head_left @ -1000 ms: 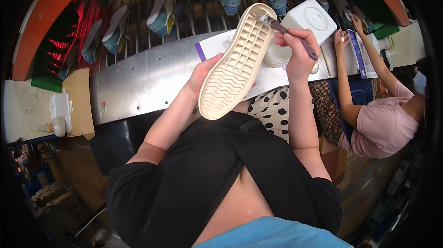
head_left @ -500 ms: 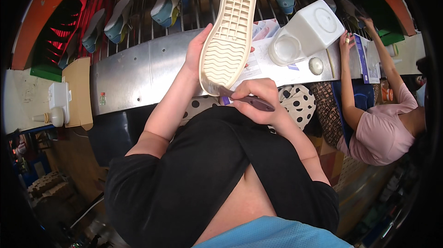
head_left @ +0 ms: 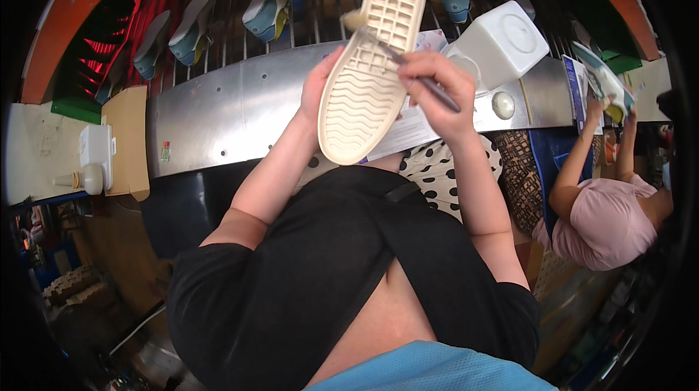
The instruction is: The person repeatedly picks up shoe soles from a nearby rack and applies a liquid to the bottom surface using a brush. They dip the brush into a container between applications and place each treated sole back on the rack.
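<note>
white tub (head_left: 502,45) close right of the raised sole (head_left: 371,70), shoes on rack (head_left: 266,5) behind, steel ledge (head_left: 218,114) bare at left

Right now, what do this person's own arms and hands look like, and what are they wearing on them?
Both forearms are bare from the elbow down, with short black sleeves ending at the upper arms. The left hand and right hand wear no gloves; no rings, watch or bracelets can be made out.
</note>
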### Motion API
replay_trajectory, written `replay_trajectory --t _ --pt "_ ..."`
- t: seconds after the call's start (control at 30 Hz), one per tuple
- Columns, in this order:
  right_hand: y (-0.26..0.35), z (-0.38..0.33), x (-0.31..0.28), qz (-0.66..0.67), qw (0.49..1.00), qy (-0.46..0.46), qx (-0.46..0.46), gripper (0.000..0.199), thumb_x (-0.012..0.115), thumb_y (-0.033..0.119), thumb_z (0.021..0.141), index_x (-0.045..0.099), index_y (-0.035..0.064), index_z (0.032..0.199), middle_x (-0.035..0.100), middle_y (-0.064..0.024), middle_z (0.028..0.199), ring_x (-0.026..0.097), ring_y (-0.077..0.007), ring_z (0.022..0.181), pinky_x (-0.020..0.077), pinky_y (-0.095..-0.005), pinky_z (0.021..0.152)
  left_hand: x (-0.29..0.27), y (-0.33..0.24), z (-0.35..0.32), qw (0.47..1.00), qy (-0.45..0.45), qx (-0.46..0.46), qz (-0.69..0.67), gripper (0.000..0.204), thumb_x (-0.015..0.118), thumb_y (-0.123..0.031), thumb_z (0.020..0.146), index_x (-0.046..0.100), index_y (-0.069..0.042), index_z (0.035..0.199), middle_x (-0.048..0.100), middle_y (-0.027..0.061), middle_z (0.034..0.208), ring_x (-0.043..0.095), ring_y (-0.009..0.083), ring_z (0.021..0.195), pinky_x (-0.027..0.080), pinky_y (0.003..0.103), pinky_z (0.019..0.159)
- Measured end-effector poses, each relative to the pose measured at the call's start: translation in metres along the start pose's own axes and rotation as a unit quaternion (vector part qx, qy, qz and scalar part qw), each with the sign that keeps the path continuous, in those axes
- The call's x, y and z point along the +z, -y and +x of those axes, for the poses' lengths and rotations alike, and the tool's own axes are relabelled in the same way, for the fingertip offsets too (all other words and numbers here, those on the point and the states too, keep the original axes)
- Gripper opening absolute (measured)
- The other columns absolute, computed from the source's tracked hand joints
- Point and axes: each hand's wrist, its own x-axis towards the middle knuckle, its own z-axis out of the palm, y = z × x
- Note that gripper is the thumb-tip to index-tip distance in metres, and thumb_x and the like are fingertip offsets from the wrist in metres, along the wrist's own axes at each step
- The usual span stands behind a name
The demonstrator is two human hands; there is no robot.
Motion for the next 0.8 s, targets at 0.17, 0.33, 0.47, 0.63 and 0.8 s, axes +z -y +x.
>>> replay_trajectory --t 0.17,0.33,0.47,0.63,0.8 --pt "0.002 -0.013 0.019 0.068 0.988 -0.118 0.071 0.008 0.065 -0.006 0.091 0.069 -0.0027 0.097 0.068 -0.0102 0.110 0.060 -0.0077 0.068 0.0467 -0.0187 0.056 -0.002 -0.002 0.003 0.998 0.008 0.053 0.027 0.067 0.035 -0.051 0.104 0.043 -0.002 0.148 0.054 0.0242 0.141 0.060 0.0434 0.122 0.049 0.059 0.103" --pt "0.020 -0.026 0.033 0.035 0.999 0.032 0.024 0.012 0.070 -0.007 0.082 0.069 -0.0030 0.093 0.070 -0.0149 0.098 0.070 -0.0216 0.090 0.0532 -0.0297 0.080 -0.001 -0.003 0.015 0.999 0.011 0.049 -0.007 0.075 0.032 -0.056 0.103 0.026 -0.006 0.158 0.038 0.0265 0.154 0.042 0.0547 0.135 0.043 0.061 0.110" --pt "0.026 -0.036 0.032 0.186 0.977 0.006 0.100 0.011 0.069 -0.006 0.084 0.070 -0.0040 0.095 0.071 -0.0132 0.101 0.068 -0.0192 0.090 0.0533 -0.0293 0.082 -0.004 -0.012 0.015 0.997 0.026 0.061 -0.026 0.074 0.034 -0.057 0.102 0.024 -0.013 0.160 0.028 0.0241 0.160 0.041 0.0553 0.135 0.042 0.065 0.108" --pt "0.021 -0.032 0.039 0.140 0.982 0.012 0.128 0.010 0.069 -0.007 0.086 0.070 -0.0033 0.095 0.071 -0.0121 0.100 0.069 -0.0170 0.088 0.0529 -0.0263 0.080 -0.009 -0.023 0.019 0.997 0.058 0.030 -0.028 0.075 0.037 -0.055 0.101 0.022 -0.013 0.161 0.022 0.0235 0.163 0.044 0.0561 0.132 0.046 0.068 0.101" --pt "0.030 -0.030 0.032 0.135 0.971 0.185 0.069 0.011 0.071 -0.007 0.082 0.070 -0.0022 0.092 0.072 -0.0115 0.092 0.070 -0.0180 0.086 0.0539 -0.0288 0.075 -0.014 -0.041 0.016 0.998 0.046 0.020 0.028 0.079 0.040 -0.058 0.099 0.023 -0.010 0.161 0.020 0.0239 0.164 0.047 0.0557 0.129 0.049 0.069 0.094"
